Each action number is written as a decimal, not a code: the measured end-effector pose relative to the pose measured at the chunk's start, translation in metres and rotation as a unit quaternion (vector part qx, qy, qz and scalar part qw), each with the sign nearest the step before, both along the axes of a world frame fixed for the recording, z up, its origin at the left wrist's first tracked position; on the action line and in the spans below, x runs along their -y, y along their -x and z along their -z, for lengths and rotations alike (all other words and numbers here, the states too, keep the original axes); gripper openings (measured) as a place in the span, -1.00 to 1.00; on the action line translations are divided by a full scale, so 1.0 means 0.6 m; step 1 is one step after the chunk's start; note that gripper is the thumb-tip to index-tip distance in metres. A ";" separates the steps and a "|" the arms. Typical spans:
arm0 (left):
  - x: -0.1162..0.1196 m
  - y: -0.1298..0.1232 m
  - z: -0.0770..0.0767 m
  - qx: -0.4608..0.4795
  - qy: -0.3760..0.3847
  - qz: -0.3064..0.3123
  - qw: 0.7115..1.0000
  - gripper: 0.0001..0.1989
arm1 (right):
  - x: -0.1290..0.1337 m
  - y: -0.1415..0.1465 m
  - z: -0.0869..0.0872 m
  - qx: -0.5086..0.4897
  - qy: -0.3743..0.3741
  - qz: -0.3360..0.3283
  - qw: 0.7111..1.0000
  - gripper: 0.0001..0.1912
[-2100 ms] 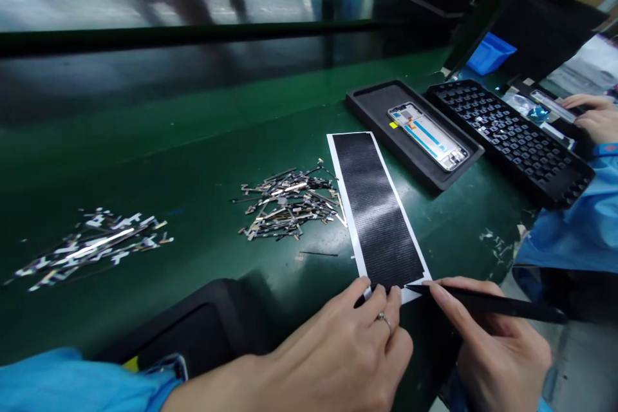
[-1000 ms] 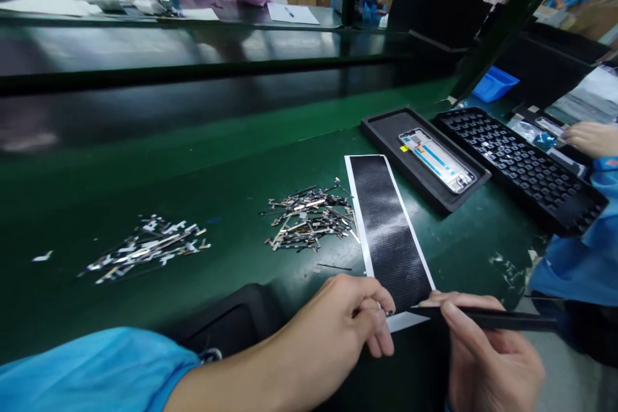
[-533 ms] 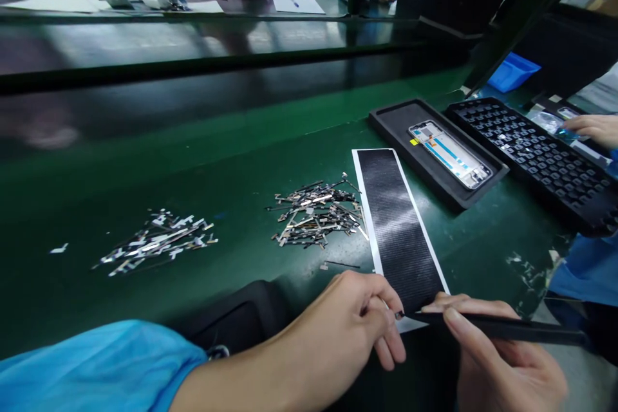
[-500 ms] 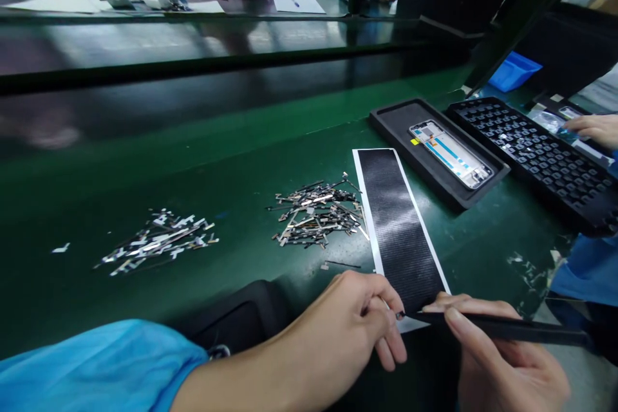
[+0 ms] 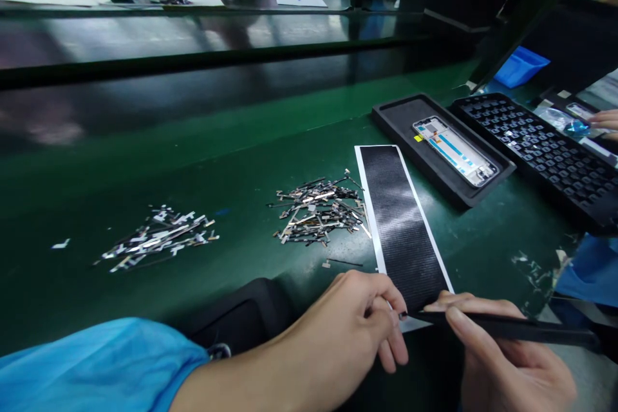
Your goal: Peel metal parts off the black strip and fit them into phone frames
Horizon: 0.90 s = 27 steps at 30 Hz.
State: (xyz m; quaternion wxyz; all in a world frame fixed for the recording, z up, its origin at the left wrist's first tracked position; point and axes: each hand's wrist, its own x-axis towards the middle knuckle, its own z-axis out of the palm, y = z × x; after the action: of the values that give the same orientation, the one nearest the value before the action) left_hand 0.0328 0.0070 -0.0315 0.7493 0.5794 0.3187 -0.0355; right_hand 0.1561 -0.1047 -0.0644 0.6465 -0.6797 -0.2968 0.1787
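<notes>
My left hand (image 5: 369, 312) is closed in a pinch at the near end of a white-edged sheet of black strips (image 5: 405, 225). A small dark piece (image 5: 402, 315) pokes out between its fingertips; most of it is hidden. Black tweezers (image 5: 526, 328) lie in my closed right hand (image 5: 512, 354), their tip pointing left, close to that piece. Left of the sheet is a pile of thin flex cables (image 5: 318, 212), with one single cable (image 5: 342, 263) lying apart below it. Another pile of silvery flex cables (image 5: 161, 239) sits farther left.
A black foam tray (image 5: 396, 116) holds a phone frame (image 5: 456, 151). Beyond it stands a black tray of many slots (image 5: 541, 161), then a blue bin (image 5: 521, 66). A co-worker's hand (image 5: 606, 122) is at the right edge. A dark padded object (image 5: 241, 312) lies beside my left forearm.
My hands hold nearly the same pose, with the tweezers still by the left fingertips. The view has shifted slightly. Across the bench, the hands of the person in pink have moved.
</notes>
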 end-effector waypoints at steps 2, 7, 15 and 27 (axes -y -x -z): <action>0.000 0.000 0.000 -0.002 -0.001 0.001 1.000 -0.86 | -0.001 0.000 -0.001 0.001 0.001 0.005 1.000 -0.93; 0.001 -0.001 0.001 -0.002 -0.005 0.005 1.000 -0.86 | -0.005 0.001 -0.002 -0.006 -0.002 0.014 1.000 -0.92; 0.004 -0.001 0.005 -0.008 0.001 0.005 1.000 -0.85 | -0.003 0.003 -0.006 0.015 -0.008 -0.001 1.000 -0.94; 0.000 -0.002 0.002 -0.012 0.014 0.008 1.000 -0.87 | -0.002 0.002 0.000 0.049 -0.029 -0.008 0.998 -0.91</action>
State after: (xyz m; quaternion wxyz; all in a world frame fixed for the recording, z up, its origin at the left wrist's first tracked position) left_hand 0.0342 0.0068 -0.0327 0.7530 0.5709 0.3228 -0.0527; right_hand 0.1549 -0.1036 -0.0643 0.6490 -0.6663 -0.3389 0.1414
